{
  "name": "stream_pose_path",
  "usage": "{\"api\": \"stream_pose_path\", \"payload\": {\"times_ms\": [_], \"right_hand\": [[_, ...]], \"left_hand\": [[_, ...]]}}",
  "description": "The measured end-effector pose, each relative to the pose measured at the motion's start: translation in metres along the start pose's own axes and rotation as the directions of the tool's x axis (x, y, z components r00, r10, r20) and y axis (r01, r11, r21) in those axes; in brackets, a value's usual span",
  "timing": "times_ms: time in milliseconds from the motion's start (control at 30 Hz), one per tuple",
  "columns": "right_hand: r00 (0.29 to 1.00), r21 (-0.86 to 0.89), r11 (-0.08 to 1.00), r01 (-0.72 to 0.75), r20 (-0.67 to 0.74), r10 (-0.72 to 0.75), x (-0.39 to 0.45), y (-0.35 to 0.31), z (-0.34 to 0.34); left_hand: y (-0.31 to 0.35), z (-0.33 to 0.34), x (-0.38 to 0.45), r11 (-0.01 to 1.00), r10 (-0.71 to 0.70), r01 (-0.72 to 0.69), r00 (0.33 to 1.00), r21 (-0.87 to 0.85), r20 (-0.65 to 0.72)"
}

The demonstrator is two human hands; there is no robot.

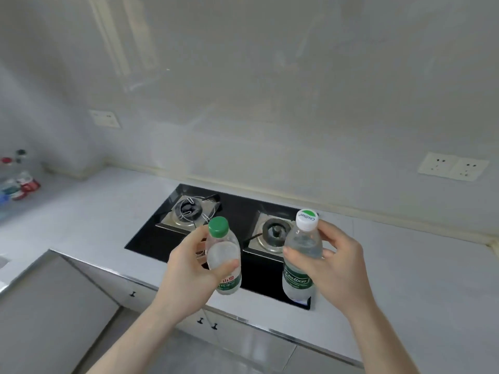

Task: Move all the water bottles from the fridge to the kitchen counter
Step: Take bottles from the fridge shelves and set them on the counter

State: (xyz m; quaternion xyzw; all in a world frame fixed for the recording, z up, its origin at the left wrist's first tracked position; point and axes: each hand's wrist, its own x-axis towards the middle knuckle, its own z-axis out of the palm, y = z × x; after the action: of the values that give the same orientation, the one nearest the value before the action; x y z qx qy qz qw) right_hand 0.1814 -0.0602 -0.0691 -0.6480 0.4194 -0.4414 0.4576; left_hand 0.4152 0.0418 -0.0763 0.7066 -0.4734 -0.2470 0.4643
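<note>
My left hand [189, 268] grips a clear water bottle with a green cap [223, 255] and a green label, held upright in the air above the front of the hob. My right hand [337, 268] grips a second clear bottle with a white cap [299, 255] and a green label, also upright, over the hob's right burner. The grey kitchen counter [86, 220] stretches out beneath and to both sides. The fridge is not in view.
A black glass gas hob [237, 211] with two burners is set into the counter right under the bottles. Several bottles and red-labelled items [19, 182] stand at the far left. Wall sockets [453, 166] sit at the right. Cabinet doors with small knobs [208, 323] run below.
</note>
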Motion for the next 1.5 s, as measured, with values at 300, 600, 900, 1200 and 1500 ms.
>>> {"api": "stream_pose_path", "payload": {"times_ms": [300,600,900,1200,1500], "right_hand": [[0.955,0.025,0.997,0.073,0.287,-0.077,0.014,-0.020,0.113],[0.909,0.021,0.998,0.059,0.412,-0.063,0.006,-0.050,0.235],[0.874,0.053,0.996,0.066,0.479,-0.084,-0.003,-0.077,0.380],[0.800,0.101,0.991,0.086,0.585,-0.129,0.000,-0.096,0.488],[0.742,0.147,0.980,0.132,0.641,-0.196,0.038,-0.098,0.587]], "left_hand": [[-0.042,-0.097,-0.018,0.993,-0.112,0.114,0.967,-0.004,-0.229],[-0.100,-0.204,-0.022,0.980,-0.201,0.192,0.936,-0.060,-0.289],[-0.168,-0.319,-0.031,0.975,-0.217,0.221,0.916,-0.028,-0.338],[-0.218,-0.397,-0.037,0.959,-0.273,0.278,0.850,-0.057,-0.450],[-0.260,-0.456,-0.010,0.942,-0.320,0.325,0.787,-0.086,-0.527]]}}
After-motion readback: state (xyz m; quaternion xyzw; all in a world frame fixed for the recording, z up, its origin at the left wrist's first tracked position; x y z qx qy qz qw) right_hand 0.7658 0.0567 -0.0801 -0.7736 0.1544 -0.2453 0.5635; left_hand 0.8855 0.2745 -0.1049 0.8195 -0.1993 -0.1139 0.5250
